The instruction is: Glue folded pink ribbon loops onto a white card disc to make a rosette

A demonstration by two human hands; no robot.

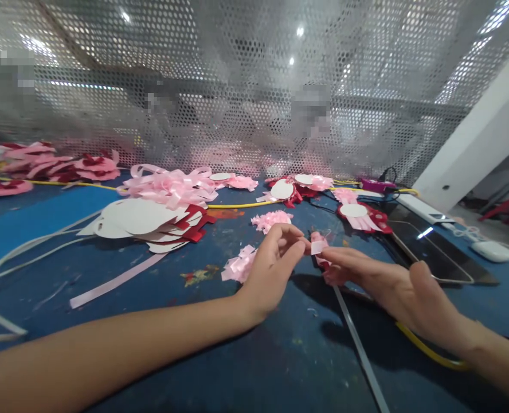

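Observation:
My left hand (275, 264) and my right hand (379, 281) meet over the blue table (43, 229). Both pinch a small piece of pink ribbon (318, 245) between thumb and fingertips. A red and pink ribbon piece shows just under the right fingers. A folded pink ribbon bundle (239, 267) lies by my left wrist, and a pink ruffled rosette (271, 219) sits just beyond my left hand.
A stack of white card discs on red shapes (147, 223) lies at left, with pink ribbon loops (168, 186) behind. Finished rosettes (360, 215) sit at back right. A dark tablet (430, 249), a white mouse (493, 250), loose ribbon strips and cables surround them. Perforated mesh (237, 86) walls the back.

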